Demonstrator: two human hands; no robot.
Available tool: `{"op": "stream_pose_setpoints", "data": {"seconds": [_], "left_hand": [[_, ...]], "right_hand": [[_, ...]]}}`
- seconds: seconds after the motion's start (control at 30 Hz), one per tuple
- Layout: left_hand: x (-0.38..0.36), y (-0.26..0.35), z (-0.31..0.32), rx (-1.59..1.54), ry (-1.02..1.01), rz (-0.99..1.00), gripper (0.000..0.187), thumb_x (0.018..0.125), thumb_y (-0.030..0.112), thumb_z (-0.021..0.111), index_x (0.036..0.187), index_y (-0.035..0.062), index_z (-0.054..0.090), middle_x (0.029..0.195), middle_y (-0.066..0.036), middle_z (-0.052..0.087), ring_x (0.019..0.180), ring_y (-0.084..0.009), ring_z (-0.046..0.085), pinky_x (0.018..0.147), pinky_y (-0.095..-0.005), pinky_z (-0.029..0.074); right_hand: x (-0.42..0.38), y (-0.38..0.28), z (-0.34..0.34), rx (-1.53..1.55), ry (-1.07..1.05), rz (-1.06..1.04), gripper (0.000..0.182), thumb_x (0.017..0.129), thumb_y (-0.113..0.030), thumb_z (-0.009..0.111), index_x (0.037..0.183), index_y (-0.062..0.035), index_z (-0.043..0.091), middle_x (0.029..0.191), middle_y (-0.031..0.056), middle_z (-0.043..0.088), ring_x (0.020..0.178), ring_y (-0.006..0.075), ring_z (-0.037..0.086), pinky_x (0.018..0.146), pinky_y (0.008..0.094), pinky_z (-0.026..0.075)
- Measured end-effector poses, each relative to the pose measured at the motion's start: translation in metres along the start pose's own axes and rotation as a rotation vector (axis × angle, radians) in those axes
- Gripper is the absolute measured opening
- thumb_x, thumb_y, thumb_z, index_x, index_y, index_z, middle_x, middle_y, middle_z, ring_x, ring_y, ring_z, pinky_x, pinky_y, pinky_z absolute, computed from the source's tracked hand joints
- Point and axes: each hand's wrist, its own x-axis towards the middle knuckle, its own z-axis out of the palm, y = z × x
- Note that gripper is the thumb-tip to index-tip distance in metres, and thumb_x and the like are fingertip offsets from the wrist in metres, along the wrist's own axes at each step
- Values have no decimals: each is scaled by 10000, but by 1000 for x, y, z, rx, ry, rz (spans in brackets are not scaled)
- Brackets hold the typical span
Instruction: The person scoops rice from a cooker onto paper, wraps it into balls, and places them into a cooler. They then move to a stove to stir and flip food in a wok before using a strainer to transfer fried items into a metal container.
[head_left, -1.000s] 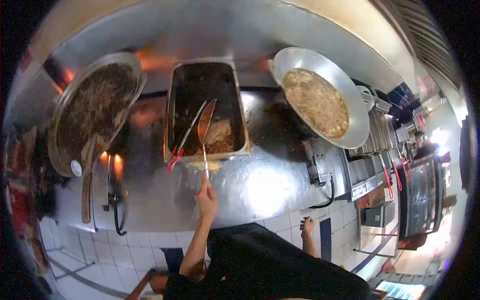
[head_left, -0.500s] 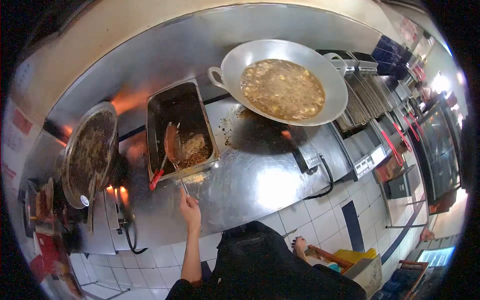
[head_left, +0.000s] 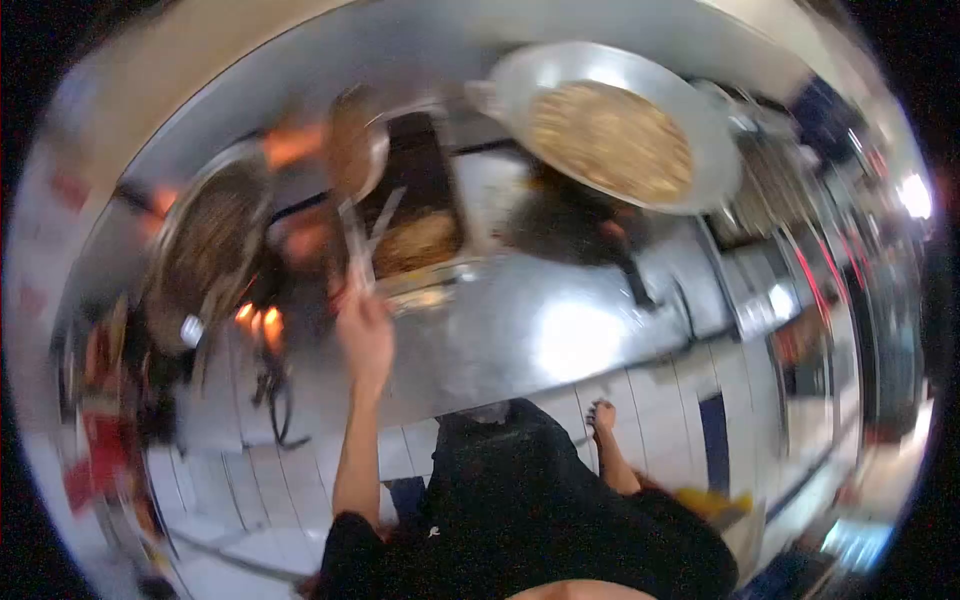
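Observation:
My left hand [head_left: 364, 330] is closed around the handle of a long-handled ladle [head_left: 352, 145]. The ladle's wide brown bowl with a shiny rim is raised at the left side of a deep rectangular metal pan [head_left: 455, 190]. Brown crumbly residue [head_left: 415, 240] lies in the pan's near end, and a light-coloured handle leans there. My right hand [head_left: 602, 415] hangs beside my dark apron, over the tiled floor; blur hides whether its fingers hold anything.
A large two-handled wok [head_left: 715, 185] of bubbling brown liquid stands to the right. On the left is a dark round pan [head_left: 210, 230], with flames [head_left: 262, 322] at its near side. Fryer baskets with red handles [head_left: 812, 275] are at the far right.
My left hand has lifted the ladle up and to the left, out of the rectangular pan. The view has shifted and is blurred. My right hand has come up slightly.

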Motion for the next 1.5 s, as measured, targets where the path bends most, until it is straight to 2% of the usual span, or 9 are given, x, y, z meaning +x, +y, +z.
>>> {"op": "stream_pose_setpoints", "data": {"seconds": [0.07,0.13,0.37,0.4,0.7,0.73,1.07,1.2,1.5], "left_hand": [[24,13,-40,-16,15,33,102,890,43,505,926,-3,589,737,-123,646,697,-220,659,647,-360,503],[47,48,-93,94,-14,61,482,927,26,451,1400,115,422,711,-91,609,664,-169,624,638,-303,500],[131,29,-285,293,70,262,435,961,157,427,1391,88,428,714,-80,652,573,-157,576,575,-316,495],[143,7,-313,414,71,195,435,968,172,417,1398,105,423,714,-61,650,572,-121,556,536,-293,484],[138,-163,-480,196,23,-427,328,901,124,439,1171,-22,555,692,-86,586,446,-118,498,382,-283,397],[127,-154,-484,18,15,-450,159,861,29,384,837,-6,538,703,-94,596,466,-127,495,398,-286,387],[82,-207,-476,-1041,-94,-760,126,922,92,481,934,-29,514,708,6,478,494,3,353,376,-143,254],[85,-216,-472,-1310,12,-771,141,915,46,438,1000,-64,463,684,6,461,484,-2,352,376,-150,277],[190,-275,-507,-837,-6,-731,168,927,44,414,829,-66,497,660,-43,453,480,-70,381,409,-201,322]], "right_hand": [[29,29,9,41,-26,-66,163,898,-196,496,907,-39,540,651,67,521,469,162,477,366,271,375],[24,26,14,-1,-164,21,172,901,-225,502,899,-54,523,635,65,510,458,141,456,343,257,314],[-20,51,85,-332,-359,187,306,842,-289,521,958,-11,567,782,142,595,587,281,595,516,419,534],[-19,57,93,-470,-541,271,337,926,-335,497,1088,-48,565,1041,137,632,926,319,635,707,442,527],[-245,-65,275,-1011,-676,-374,374,945,-308,526,794,12,648,591,102,619,443,163,559,395,290,432],[-257,-72,287,-942,-709,-469,371,935,-280,533,781,43,631,594,136,632,422,177,574,423,313,460],[-501,-201,492,-120,-1501,309,700,937,-622,332,1168,12,518,957,159,598,803,258,598,597,346,499],[-567,-225,545,48,-1513,349,451,956,-409,458,1146,-4,513,948,127,610,788,233,606,648,313,505],[-559,-211,546,128,-1442,397,142,914,-142,535,1015,-45,518,683,-35,425,581,86,440,484,196,381]]}}
